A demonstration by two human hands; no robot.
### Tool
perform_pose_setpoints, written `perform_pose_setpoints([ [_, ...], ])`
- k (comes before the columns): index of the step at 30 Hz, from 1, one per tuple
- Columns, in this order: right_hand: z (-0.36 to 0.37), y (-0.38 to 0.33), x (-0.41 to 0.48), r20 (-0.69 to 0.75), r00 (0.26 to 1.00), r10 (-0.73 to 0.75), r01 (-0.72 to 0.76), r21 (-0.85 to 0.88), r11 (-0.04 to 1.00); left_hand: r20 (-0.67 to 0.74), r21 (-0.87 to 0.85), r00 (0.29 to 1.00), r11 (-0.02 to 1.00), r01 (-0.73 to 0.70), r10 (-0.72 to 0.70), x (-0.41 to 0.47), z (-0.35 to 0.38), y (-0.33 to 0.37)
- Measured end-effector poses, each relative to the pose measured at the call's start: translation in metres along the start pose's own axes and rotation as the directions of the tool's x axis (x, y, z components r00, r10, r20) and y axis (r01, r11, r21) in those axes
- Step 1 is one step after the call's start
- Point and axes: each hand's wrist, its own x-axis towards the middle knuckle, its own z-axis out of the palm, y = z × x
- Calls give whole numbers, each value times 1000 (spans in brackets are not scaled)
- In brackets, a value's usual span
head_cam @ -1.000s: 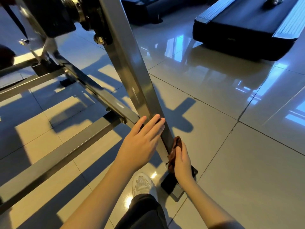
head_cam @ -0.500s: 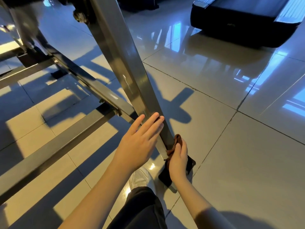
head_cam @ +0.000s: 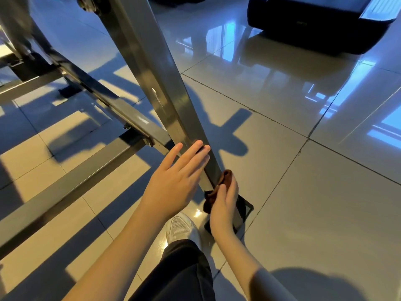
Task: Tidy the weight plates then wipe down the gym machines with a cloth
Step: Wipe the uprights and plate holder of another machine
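view down onto a glossy tiled floor (head_cam: 314,213) in a gym, sunlit in stripes. slanted grey steel post (head_cam: 152,72) of a machine frame, running from the top of the view down to a black foot plate (head_cam: 247,208) flat on the floor. left hand (head_cam: 173,183) laid against the post just above its foot, fingers straight and close together, gripping nothing. right hand (head_cam: 224,205) lower down, over the foot plate, fingers curled round a bunched brown cloth (head_cam: 224,175) and pressing it to the lowest part of the post, at the joint of post and plate. white shoe (head_cam: 181,227) and a dark trouser leg on the floor just beside the plate. low grey frame bars (head_cam: 65,187) along the floor to the left, joined to the post near its foot. black treadmill (head_cam: 314,25) well apart, at the far right of the floor. no weight plates in sight, so no way of judging that half of the job. by the look of it, wiping stage under way, with the cloth at the very bottom of this one post; probably left to do: the low frame bars, the machine parts out of view above, and the treadmill.
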Motion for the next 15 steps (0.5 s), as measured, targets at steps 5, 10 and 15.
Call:
perform_pose_setpoints([
  [5, -18, 31, 8, -58, 997, 53, -57, -58, 997, 5, -6, 1000, 1000, -28, 28, 0, -2, -3],
  [10, -16, 25, 14, -125, 967, 220, -223, -4, 975, 5, -6, 999, 999, -39, 39, 0, -3, -5],
  [15, 7, -13, -2, 58, 992, -111, 114, -61, 992, 9, -25, 1000, 999, -22, 23, 1, -1, -4],
])
